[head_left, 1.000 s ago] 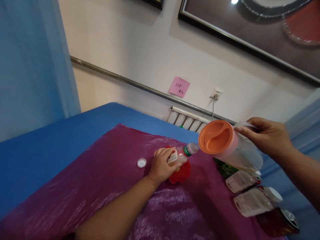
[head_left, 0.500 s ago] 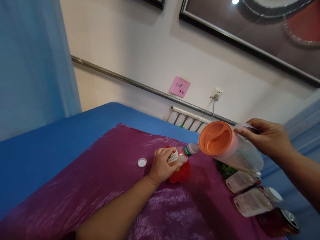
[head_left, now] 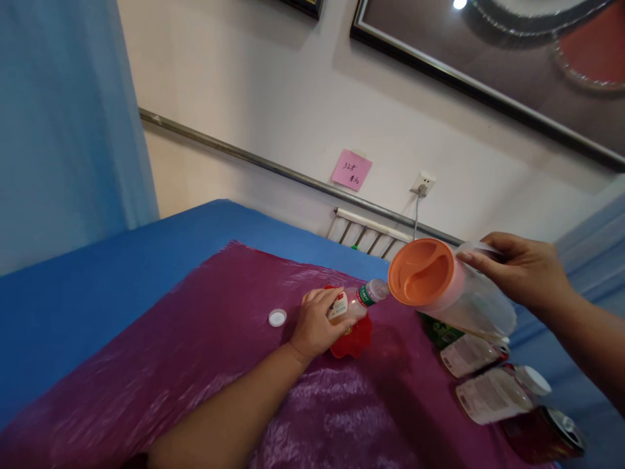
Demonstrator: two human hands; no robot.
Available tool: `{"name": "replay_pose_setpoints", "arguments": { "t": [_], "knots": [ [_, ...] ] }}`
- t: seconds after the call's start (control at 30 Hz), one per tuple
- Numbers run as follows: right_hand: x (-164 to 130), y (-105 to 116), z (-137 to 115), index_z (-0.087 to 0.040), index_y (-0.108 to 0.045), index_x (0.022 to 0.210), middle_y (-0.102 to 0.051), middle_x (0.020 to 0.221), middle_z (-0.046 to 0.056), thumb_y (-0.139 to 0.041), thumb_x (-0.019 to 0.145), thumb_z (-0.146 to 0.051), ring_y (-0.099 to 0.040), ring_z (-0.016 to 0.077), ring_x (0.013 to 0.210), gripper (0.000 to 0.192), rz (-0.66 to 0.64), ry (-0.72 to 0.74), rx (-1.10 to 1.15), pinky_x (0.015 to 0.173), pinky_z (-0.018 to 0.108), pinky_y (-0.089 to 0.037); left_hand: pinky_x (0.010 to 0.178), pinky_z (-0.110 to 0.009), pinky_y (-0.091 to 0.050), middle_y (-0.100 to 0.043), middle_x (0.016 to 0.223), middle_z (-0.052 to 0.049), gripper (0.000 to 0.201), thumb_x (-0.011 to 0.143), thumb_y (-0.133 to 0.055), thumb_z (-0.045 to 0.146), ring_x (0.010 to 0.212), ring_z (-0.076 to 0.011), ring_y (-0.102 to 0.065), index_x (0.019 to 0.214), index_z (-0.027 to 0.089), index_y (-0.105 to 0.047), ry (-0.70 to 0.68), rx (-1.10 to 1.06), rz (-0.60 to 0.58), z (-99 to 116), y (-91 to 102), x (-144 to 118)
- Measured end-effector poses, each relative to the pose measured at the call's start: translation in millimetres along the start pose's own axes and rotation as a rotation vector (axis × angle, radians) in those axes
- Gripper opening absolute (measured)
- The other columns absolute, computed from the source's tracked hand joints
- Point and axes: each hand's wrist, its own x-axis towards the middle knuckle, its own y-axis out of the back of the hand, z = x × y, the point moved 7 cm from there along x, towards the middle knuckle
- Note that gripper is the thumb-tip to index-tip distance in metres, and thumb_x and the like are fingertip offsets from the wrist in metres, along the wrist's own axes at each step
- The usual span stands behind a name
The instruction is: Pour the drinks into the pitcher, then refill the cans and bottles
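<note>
My left hand (head_left: 315, 324) grips a small clear bottle (head_left: 355, 301) with a green neck band, tilted toward the right over a red dish (head_left: 352, 339). My right hand (head_left: 522, 268) holds a clear pitcher (head_left: 469, 303) with an orange lid (head_left: 420, 271) by its handle, tipped on its side. The lid's spout touches the open mouth of the bottle. A white bottle cap (head_left: 277, 317) lies on the purple sheet (head_left: 205, 339), left of my left hand.
Two capped bottles (head_left: 469, 354) (head_left: 498, 391) and a red can (head_left: 549, 433) lie on their sides at the right. The sheet covers a blue table (head_left: 122, 260). Behind are a wall rail, a pink note (head_left: 351, 170) and a socket.
The pitcher and my right hand have drifted very slightly down and right. My left hand and the bottle have stayed in place.
</note>
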Motion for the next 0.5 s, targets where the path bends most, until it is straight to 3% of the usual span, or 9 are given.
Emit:
{"name": "replay_pose_setpoints", "arguments": {
  "t": [0.5],
  "knots": [
    [2.6,-0.4,6.0,-0.021,-0.063,0.061,-0.045,0.052,-0.003,-0.065,0.068,-0.077,-0.039,0.0138,0.052,0.056,-0.014,-0.074,-0.018,0.047,0.028,-0.031,0.102,-0.048,-0.046,-0.073,0.118,-0.006,0.058,0.070,-0.089,0.036,0.111,-0.0292,-0.062,0.122,0.024,-0.067,-0.017,0.010,0.005,0.5,0.4,-1.0]
  ]
}}
